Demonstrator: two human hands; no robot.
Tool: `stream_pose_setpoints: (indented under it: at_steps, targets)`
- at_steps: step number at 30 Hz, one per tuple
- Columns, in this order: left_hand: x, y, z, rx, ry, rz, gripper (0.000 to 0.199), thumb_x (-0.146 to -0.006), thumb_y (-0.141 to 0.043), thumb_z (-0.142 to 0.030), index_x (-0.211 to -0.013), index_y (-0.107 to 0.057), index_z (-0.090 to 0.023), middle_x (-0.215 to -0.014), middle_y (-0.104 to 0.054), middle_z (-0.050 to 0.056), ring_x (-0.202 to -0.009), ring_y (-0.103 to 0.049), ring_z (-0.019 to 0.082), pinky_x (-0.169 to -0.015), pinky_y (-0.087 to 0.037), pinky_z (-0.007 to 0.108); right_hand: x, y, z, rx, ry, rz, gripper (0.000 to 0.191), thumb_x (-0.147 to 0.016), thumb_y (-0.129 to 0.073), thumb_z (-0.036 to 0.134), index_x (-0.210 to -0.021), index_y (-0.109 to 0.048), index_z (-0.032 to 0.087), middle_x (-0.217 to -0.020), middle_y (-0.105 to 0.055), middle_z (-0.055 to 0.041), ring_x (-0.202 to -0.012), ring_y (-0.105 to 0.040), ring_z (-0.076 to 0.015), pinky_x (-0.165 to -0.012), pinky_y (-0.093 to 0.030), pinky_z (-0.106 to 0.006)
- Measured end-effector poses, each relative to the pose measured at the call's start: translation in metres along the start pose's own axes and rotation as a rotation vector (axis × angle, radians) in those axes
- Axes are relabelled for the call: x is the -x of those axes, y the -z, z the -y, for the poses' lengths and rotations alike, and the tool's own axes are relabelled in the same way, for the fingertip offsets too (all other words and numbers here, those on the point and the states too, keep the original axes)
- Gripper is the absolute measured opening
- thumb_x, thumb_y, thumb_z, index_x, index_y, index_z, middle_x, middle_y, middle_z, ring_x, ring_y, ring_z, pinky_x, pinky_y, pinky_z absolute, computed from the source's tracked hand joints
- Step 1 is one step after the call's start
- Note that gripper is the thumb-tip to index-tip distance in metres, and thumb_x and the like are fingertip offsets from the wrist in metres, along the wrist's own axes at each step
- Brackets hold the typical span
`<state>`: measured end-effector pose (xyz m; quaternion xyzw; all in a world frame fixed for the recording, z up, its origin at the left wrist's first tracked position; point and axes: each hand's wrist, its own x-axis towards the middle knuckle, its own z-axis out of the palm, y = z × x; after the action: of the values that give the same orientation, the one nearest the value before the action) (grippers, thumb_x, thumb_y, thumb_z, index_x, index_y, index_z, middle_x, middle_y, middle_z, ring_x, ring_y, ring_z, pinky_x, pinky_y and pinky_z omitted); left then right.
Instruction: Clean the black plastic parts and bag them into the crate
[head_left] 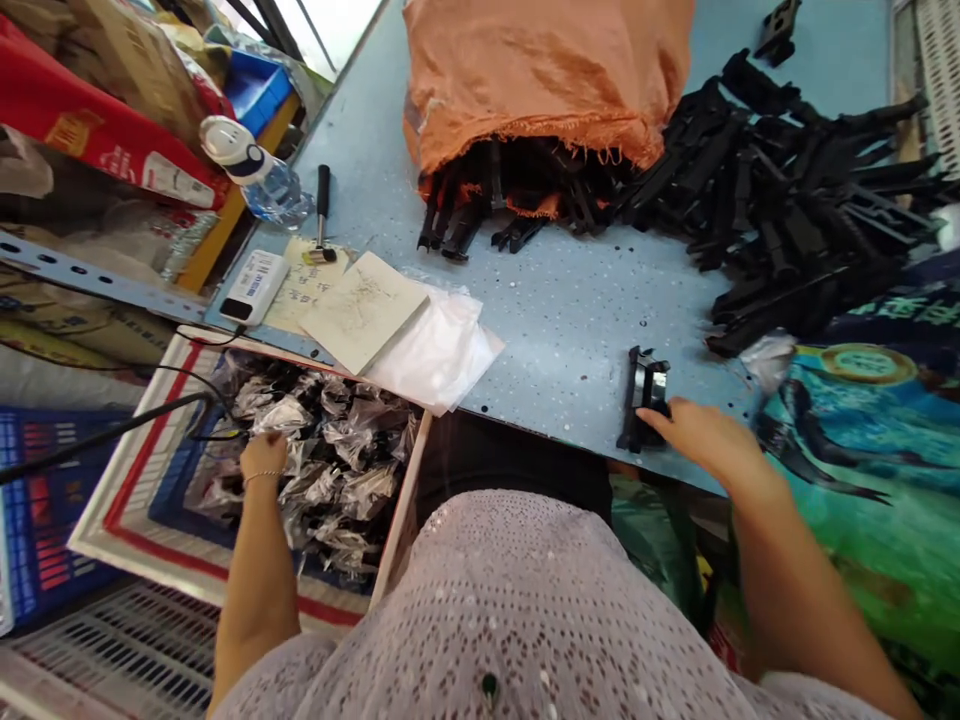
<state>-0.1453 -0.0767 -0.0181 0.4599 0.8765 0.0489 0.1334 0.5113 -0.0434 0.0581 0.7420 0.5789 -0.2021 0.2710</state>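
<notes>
The black part stands on the near edge of the counter, at the fingertips of the right grip, which is closed on its near end, with loose black pieces heaped farther forward and an open orange sack ahead and to the left. The left grip is over the bagged pieces in the red-and-white crate, its fingers curled, though whether they hold anything I cannot tell; ahead and rightward of it lie clear plastic bags and a pale pad, with a hammer farther forward.
</notes>
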Motion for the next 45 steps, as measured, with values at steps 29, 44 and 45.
stream_pose_setpoints:
  at_steps: [29, 44, 45]
  targets:
    - [0.005, -0.005, -0.21, 0.31, -0.724, -0.007, 0.047, -0.083, -0.048, -0.011, -0.125, -0.07, -0.012, -0.132, -0.065, 0.017, -0.12, -0.063, 0.028, -0.109, -0.051, 0.044, -0.043, 0.016, 0.266, -1.542, 0.821, 0.466, 0.023, -0.092, -0.065, 0.034, -0.108, -0.07, 0.02, -0.093, -0.074, -0.0024, -0.08, -0.069, -0.0161, -0.07, -0.059, -0.028]
    - [0.12, -0.019, -0.222, 0.541, -1.055, 0.132, 0.058, -0.094, -0.054, -0.017, -0.151, -0.046, -0.027, -0.151, -0.053, 0.014, -0.14, -0.053, 0.028, -0.12, -0.046, 0.045, -0.005, 0.004, 0.258, -1.457, 0.725, 0.055, 0.044, -0.092, -0.06, 0.033, -0.136, -0.059, 0.03, -0.106, -0.074, -0.0018, -0.104, -0.068, -0.0242, -0.098, -0.055, -0.042]
    - [0.124, -0.014, -0.224, 0.532, -1.028, 0.131, 0.055, -0.093, -0.058, -0.019, -0.147, -0.051, -0.027, -0.147, -0.057, 0.014, -0.136, -0.057, 0.03, -0.118, -0.049, 0.047, 0.006, 0.004, 0.252, -1.393, 0.774, 0.022, 0.038, -0.095, -0.058, 0.034, -0.132, -0.063, 0.03, -0.113, -0.074, -0.0029, -0.115, -0.065, -0.0261, -0.106, -0.049, -0.045]
